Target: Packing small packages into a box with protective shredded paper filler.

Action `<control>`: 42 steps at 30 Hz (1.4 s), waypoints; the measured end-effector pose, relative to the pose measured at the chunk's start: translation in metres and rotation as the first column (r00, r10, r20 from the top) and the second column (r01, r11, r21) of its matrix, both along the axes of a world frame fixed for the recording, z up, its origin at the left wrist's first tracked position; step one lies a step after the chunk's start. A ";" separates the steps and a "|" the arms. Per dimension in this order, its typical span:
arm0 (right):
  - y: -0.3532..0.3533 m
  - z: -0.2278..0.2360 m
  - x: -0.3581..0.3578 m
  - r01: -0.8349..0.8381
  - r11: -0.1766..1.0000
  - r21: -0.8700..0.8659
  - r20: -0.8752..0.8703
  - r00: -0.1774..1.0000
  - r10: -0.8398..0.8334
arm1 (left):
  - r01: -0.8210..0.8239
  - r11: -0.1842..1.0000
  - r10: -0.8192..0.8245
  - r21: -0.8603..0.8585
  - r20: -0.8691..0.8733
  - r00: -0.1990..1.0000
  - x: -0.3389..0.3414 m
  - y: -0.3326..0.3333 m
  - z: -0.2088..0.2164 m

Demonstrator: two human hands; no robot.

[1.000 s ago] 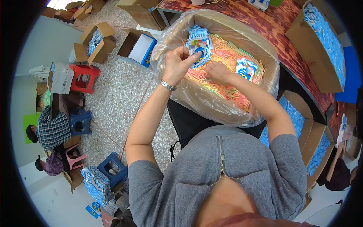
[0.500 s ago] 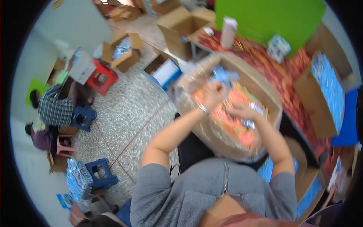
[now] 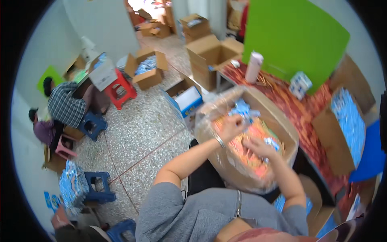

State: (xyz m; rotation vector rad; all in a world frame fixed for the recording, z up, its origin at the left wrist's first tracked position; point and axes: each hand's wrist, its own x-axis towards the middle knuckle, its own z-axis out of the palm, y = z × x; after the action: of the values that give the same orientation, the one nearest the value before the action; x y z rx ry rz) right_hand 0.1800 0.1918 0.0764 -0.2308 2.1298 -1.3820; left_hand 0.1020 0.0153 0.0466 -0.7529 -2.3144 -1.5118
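A large carton [image 3: 282, 115] with a clear plastic liner [image 3: 209, 139] stands before me, holding many small orange and pink pieces [image 3: 260, 171]. A few light-blue packets [image 3: 244, 108] lie on top at its far side. My left hand [image 3: 233, 128], a bangle at its wrist, is over the pile close to these packets; its fingers are curled together, and what they pinch is too small to make out. My right hand [image 3: 261, 148] rests on the pieces to the right and nearer, its fingers stretched out beside a blue-and-white packet [image 3: 272, 142].
A table with a red patterned cover [image 3: 290, 109] runs along the right, bearing a pale pink cylinder [image 3: 254, 67] and an open carton of blue packets [image 3: 348, 121]. Open cartons [image 3: 201, 66] stand ahead. Two people [image 3: 66, 103] sit at left near a red stool [image 3: 121, 90] and blue stools [image 3: 98, 187].
The whole view has shifted, so the room sits lower in the picture. Both hands stay over the carton; the right hand's fingers have drawn slightly together.
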 end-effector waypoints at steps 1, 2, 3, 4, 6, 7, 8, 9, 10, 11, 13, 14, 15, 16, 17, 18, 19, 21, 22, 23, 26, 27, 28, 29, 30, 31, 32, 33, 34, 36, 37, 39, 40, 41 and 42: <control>0.009 0.008 -0.006 -0.032 0.999 0.030 -0.057 0.998 0.034 | -0.009 0.999 0.012 -0.042 0.060 0.998 -0.003 -0.007 0.010; 0.021 0.015 -0.012 -0.069 0.996 0.063 -0.109 0.991 0.076 | -0.047 0.999 0.049 -0.026 0.072 0.996 0.002 -0.011 0.024; 0.028 0.033 -0.013 -0.053 0.997 0.058 -0.229 0.971 0.065 | -0.090 0.996 0.090 -0.008 0.080 0.993 0.004 -0.013 0.034; 0.029 0.058 -0.015 -0.054 0.997 0.053 -0.352 0.933 0.069 | -0.079 0.997 0.079 0.011 0.031 0.996 0.002 -0.018 0.032; 0.029 0.109 -0.015 -0.003 0.984 0.178 -0.460 0.884 0.086 | -0.038 0.999 0.038 -0.002 -0.017 0.999 0.004 -0.021 0.034; 0.036 0.121 -0.020 -0.011 0.953 0.302 -0.501 0.849 0.169 | -0.004 1.000 0.004 -0.004 -0.006 1.000 0.008 -0.015 0.036; 0.037 0.128 -0.024 -0.030 0.908 0.419 -0.526 0.807 0.270 | -0.004 1.000 0.004 -0.023 -0.020 1.000 0.012 -0.013 0.036; 0.028 0.140 -0.022 -0.035 0.936 0.351 -0.454 0.868 0.203 | -0.006 0.999 0.005 -0.037 -0.038 0.999 0.014 -0.012 0.036; 0.034 0.136 -0.024 -0.017 0.936 0.352 -0.454 0.871 0.187 | 0.016 1.000 -0.017 -0.024 -0.047 0.999 0.016 -0.008 0.033; 0.041 0.127 -0.031 -0.060 0.893 0.445 -0.596 0.725 0.346 | 0.032 0.999 -0.033 -0.022 -0.049 0.998 0.018 -0.005 0.033; 0.035 0.130 -0.035 -0.095 0.837 0.539 -0.684 0.531 0.501 | 0.066 0.997 -0.067 -0.030 -0.048 0.997 0.021 -0.009 0.032; 0.035 0.135 -0.036 -0.145 0.790 0.595 -0.604 0.568 0.559 | 0.064 0.998 -0.065 -0.030 -0.046 0.997 0.021 -0.011 0.033; 0.030 0.140 -0.035 -0.201 0.738 0.644 -0.516 0.597 0.613 | 0.111 0.993 -0.107 -0.038 0.096 0.990 0.021 -0.015 0.035; 0.027 0.140 -0.036 -0.206 0.736 0.645 -0.515 0.595 0.617 | 0.158 0.987 -0.145 -0.038 0.236 0.961 0.021 -0.017 0.036; 0.024 0.140 -0.037 -0.213 0.720 0.660 -0.478 0.621 0.622 | 0.152 0.988 -0.139 -0.036 0.238 0.961 0.020 -0.018 0.033; 0.022 0.140 -0.038 -0.218 0.704 0.676 -0.441 0.646 0.623 | 0.201 0.979 -0.203 0.035 0.281 0.938 0.017 -0.018 0.028; 0.018 0.137 -0.041 -0.221 0.703 0.676 -0.440 0.645 0.625 | 0.245 0.963 -0.267 0.109 0.318 0.910 0.015 -0.019 0.024; 0.013 0.129 -0.049 -0.242 0.691 0.681 -0.419 0.645 0.639 | 0.272 0.944 -0.316 0.187 0.273 0.909 0.016 -0.012 0.019; 0.012 0.128 -0.050 -0.244 0.689 0.682 -0.417 0.645 0.641 | 0.302 0.917 -0.362 0.260 0.223 0.905 0.016 -0.010 0.019; 0.012 0.126 -0.049 -0.241 0.707 0.664 -0.450 0.627 0.636 | 0.301 0.917 -0.361 0.262 0.224 0.905 0.015 -0.011 0.020; 0.014 0.126 -0.045 -0.267 0.710 0.652 -0.469 0.593 0.654 | 0.197 0.943 -0.276 0.267 0.301 0.913 0.016 -0.013 0.028; 0.015 0.129 -0.042 -0.284 0.696 0.660 -0.461 0.579 0.673 | 0.210 0.940 -0.289 0.270 0.299 0.910 0.014 -0.015 0.026; 0.015 0.135 -0.042 -0.285 0.695 0.660 -0.458 0.581 0.673 | 0.223 0.936 -0.303 0.273 0.296 0.906 0.013 -0.016 0.024; 0.016 0.142 -0.041 -0.276 0.719 0.638 -0.432 0.645 0.631 | 0.224 0.935 -0.304 0.274 0.299 0.905 0.013 -0.016 0.021; 0.016 0.149 -0.041 -0.263 0.742 0.617 -0.402 0.705 0.585 | 0.208 0.936 -0.292 0.283 0.299 0.908 0.013 -0.015 0.019; 0.015 0.154 -0.040 -0.263 0.742 0.617 -0.401 0.706 0.584 | 0.192 0.937 -0.281 0.293 0.300 0.912 0.012 -0.015 0.018; 0.011 0.159 -0.037 -0.265 0.737 0.622 -0.389 0.712 0.584 | 0.192 0.936 -0.282 0.293 0.301 0.911 0.012 -0.015 0.017; 0.009 0.161 -0.036 -0.265 0.733 0.627 -0.377 0.720 0.583 | 0.195 0.939 -0.287 0.285 0.328 0.900 0.014 -0.015 0.019; 0.008 0.160 -0.036 -0.264 0.733 0.627 -0.376 0.722 0.581 | 0.198 0.941 -0.291 0.276 0.355 0.888 0.015 -0.014 0.020; 0.007 0.155 -0.041 -0.260 0.701 0.664 -0.374 0.697 0.612 | 0.203 0.948 -0.274 0.245 0.304 0.912 0.014 -0.014 0.017; 0.006 0.155 -0.042 -0.261 0.701 0.664 -0.373 0.697 0.613 | 0.203 0.956 -0.254 0.212 0.251 0.934 0.015 -0.014 0.016; 0.005 0.154 -0.045 -0.278 0.682 0.677 -0.344 0.700 0.626 | 0.205 0.960 -0.247 0.191 0.227 0.942 0.015 -0.016 0.016; 0.006 0.151 -0.048 -0.278 0.681 0.677 -0.343 0.699 0.627 | 0.207 0.963 -0.240 0.169 0.203 0.949 0.016 -0.017 0.018; 0.007 0.147 -0.051 -0.297 0.644 0.705 -0.327 0.671 0.666 | 0.207 0.963 -0.240 0.170 0.203 0.949 0.016 -0.018 0.019; 0.006 0.146 -0.052 -0.315 0.606 0.730 -0.308 0.639 0.704 | 0.212 0.966 -0.240 0.151 0.203 0.949 0.017 -0.019 0.021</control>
State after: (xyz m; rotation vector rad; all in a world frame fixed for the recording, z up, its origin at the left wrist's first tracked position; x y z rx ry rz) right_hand 0.1276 0.1976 0.2228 -1.0501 2.5401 -0.1795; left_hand 0.1191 -0.0038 0.0673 -0.8820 -2.3194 -1.9129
